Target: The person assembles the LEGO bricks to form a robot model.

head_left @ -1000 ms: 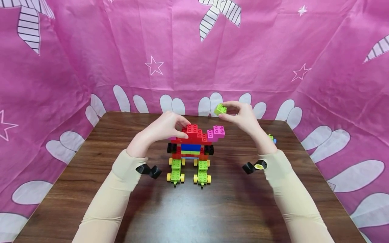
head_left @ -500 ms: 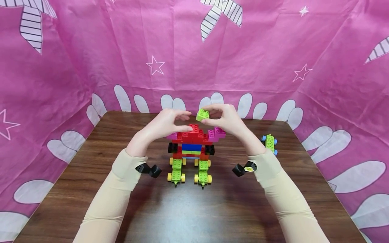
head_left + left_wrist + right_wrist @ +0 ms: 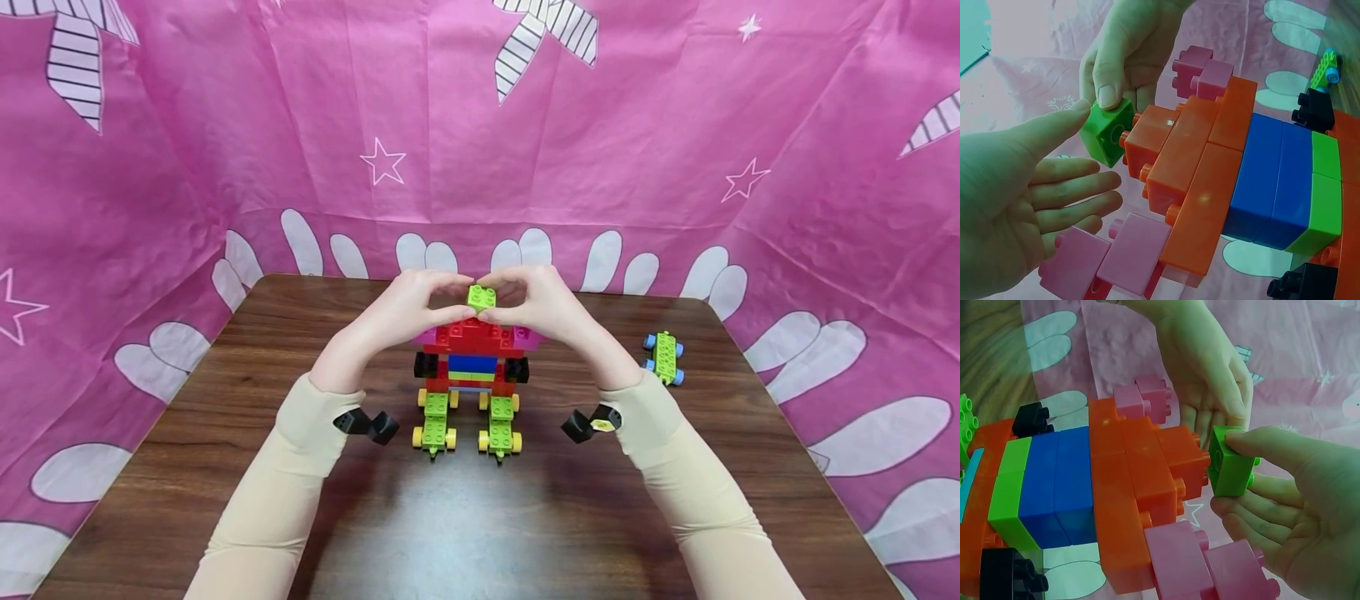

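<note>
My right hand [image 3: 536,300] pinches a lime-green toy building brick [image 3: 482,298] between thumb and fingers. The brick sits at the very top of a brick figure, right at the studs of its uppermost red brick [image 3: 1182,456], slightly tilted in the left wrist view. My left hand [image 3: 1029,181] is on the other side, its fingers extended and its thumb tip close by the brick's corner. The figure has a stepped red top, pink bricks [image 3: 1132,250] on both sides, a blue middle [image 3: 472,365], black side bricks [image 3: 426,365] and green wheeled bases [image 3: 435,432] with yellow wheels.
A separate green wheeled base [image 3: 665,358] with blue wheels lies to the right on the dark wooden table [image 3: 225,433]. Pink patterned cloth [image 3: 465,150] hangs behind and along both sides of the table.
My right hand has brought the green brick leftward and down to the figure's top. My left hand has lifted slightly off the red bricks to beside it. The blue-wheeled base has come into full view.
</note>
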`<state>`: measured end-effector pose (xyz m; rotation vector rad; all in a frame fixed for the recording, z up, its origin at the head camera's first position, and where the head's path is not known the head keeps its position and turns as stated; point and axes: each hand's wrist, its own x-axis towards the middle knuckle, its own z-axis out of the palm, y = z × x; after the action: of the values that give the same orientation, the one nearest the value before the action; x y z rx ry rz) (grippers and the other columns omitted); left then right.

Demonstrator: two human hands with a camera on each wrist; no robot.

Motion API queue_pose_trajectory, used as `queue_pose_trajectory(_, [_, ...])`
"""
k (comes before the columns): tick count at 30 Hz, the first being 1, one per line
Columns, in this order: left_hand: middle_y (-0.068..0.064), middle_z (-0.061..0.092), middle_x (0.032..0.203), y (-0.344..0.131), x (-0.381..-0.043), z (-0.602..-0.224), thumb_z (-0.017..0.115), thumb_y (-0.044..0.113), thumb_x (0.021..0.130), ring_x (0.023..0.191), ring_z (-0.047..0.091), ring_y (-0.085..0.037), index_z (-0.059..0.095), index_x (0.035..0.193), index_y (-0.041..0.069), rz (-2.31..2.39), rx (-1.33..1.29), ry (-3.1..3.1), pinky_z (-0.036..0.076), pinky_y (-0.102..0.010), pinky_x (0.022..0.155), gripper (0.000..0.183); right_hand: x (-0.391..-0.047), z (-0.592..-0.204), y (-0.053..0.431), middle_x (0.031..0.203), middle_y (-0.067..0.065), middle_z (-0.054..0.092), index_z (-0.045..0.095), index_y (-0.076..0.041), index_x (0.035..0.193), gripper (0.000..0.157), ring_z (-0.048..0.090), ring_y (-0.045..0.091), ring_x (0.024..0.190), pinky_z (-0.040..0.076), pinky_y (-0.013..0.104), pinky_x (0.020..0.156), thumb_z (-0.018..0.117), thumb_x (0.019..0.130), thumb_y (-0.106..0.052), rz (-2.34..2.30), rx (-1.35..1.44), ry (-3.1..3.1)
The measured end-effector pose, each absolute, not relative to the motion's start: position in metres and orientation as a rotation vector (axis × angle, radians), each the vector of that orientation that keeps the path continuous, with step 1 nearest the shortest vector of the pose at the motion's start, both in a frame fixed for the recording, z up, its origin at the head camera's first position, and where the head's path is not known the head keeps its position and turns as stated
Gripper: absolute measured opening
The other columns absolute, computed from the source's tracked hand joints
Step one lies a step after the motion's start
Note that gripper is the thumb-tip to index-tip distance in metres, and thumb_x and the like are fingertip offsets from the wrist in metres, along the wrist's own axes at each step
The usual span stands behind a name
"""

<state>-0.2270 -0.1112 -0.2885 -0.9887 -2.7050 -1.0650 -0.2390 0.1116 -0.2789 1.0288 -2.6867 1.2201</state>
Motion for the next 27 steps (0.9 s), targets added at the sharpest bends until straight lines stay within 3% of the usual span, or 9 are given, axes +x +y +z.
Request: queue_pose_trajectory(27, [-0.008, 0.069, 0.117, -0.1112, -0.223, -0.2907, 0.07, 0.025, 0.089, 0.11, 0.063, -0.022, 0.064, 0.126, 0.006, -1.014, -0.996, -2.726, 0.049, -0.041, 0.097, 0.042, -0.2395, -0.2806, 0.1111, 0.105, 0.009, 0.073, 0.07, -0.004, 0.114, 0.039, 0.069, 0.02, 0.096, 0.057, 0.035, 0.084, 0.08, 0.079, -0.021, 1.161, 1.042, -2.742])
